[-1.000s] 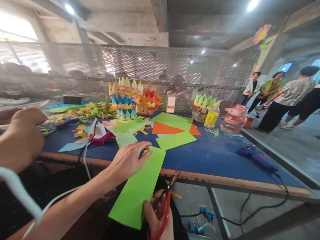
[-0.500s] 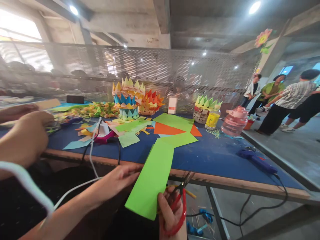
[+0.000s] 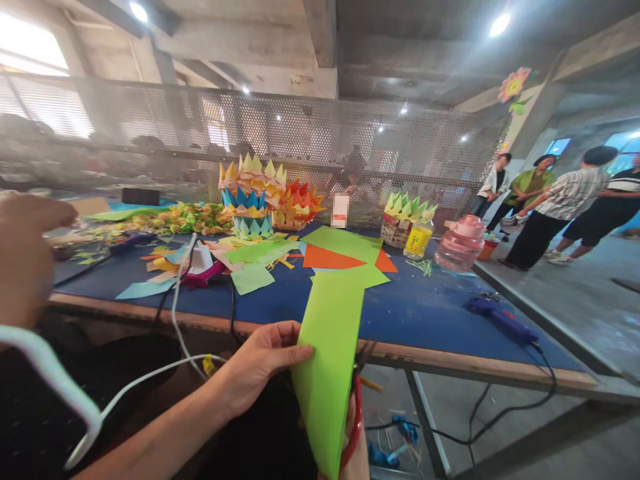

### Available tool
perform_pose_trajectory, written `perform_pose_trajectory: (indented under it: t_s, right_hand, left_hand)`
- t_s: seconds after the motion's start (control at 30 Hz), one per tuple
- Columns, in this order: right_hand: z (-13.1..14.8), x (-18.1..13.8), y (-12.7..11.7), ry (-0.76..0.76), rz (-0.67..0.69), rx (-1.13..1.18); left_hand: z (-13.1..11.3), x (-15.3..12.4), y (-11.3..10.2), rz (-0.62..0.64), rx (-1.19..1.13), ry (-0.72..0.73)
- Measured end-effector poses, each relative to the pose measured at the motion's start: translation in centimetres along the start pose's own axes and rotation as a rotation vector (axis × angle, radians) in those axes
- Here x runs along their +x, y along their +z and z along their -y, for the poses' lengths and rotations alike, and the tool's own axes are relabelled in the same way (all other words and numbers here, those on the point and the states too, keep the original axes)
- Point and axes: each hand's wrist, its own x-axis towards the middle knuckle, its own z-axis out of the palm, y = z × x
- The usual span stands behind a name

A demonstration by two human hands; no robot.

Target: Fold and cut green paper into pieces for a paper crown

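Note:
My left hand [image 3: 260, 363] pinches the left edge of a long strip of light green paper [image 3: 333, 353], holding it up in front of the table edge. My right hand [image 3: 359, 460] shows only a little at the bottom, behind the paper. Its fingers are closed in the red handles of a pair of scissors [image 3: 356, 417]. The scissor blades stick out past the paper's right edge. A white cable [image 3: 150, 377] runs over my left forearm.
The blue-topped table [image 3: 425, 313] bears cut coloured papers [image 3: 345, 253], folded paper crowns [image 3: 253, 193], a yellow bottle [image 3: 415, 240], a pink jug [image 3: 460, 243] and a blue glue gun [image 3: 493, 317]. Another person's hand [image 3: 23, 257] is at the far left. Several people stand at the right [image 3: 555, 207].
My left hand left the table and took the strip's edge. The green strip rose from lying over the table edge to nearly upright. It now covers most of my right hand and the scissors.

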Motion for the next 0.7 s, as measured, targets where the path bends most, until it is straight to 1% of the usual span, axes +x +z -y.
perform_pose_trajectory:
  t_s: [0.07, 0.13, 0.23, 0.33, 0.4, 0.5, 0.6, 0.7]
  right_hand:
    - [0.5, 0.3, -0.5, -0.070, -0.056, -0.004]
    - [1.4, 0.6, -0.5, -0.104, -0.067, -0.028]
    - [3.4, 0.8, 0.2, -0.110, 0.004, -0.056]
    - [5.4, 0.7, 0.9, -0.066, 0.095, -0.063]
    - [6.2, 0.5, 1.3, -0.048, 0.113, -0.064]
    - [6.6, 0.4, 1.6, -0.057, 0.092, -0.049]
    - [6.5, 0.4, 1.8, -0.032, 0.072, -0.014]
    - [6.4, 0.3, 1.9, -0.028, 0.102, -0.008]
  left_hand:
    - [-0.4, 0.2, 0.0, -0.055, 0.026, 0.015]
    - [-0.6, 0.4, 0.0, -0.065, 0.027, 0.023]
    - [-0.6, 0.6, 0.1, -0.063, 0.018, 0.023]
    - [-0.4, 0.7, 0.0, -0.071, 0.013, 0.017]
    - [-0.2, 0.8, -0.2, -0.069, 0.006, 0.016]
    - [-0.1, 1.0, -0.4, -0.048, -0.019, 0.032]
    - [-0.1, 1.1, -0.3, -0.047, -0.073, 0.036]
    - [-0.2, 1.3, -0.1, -0.071, -0.112, 0.028]
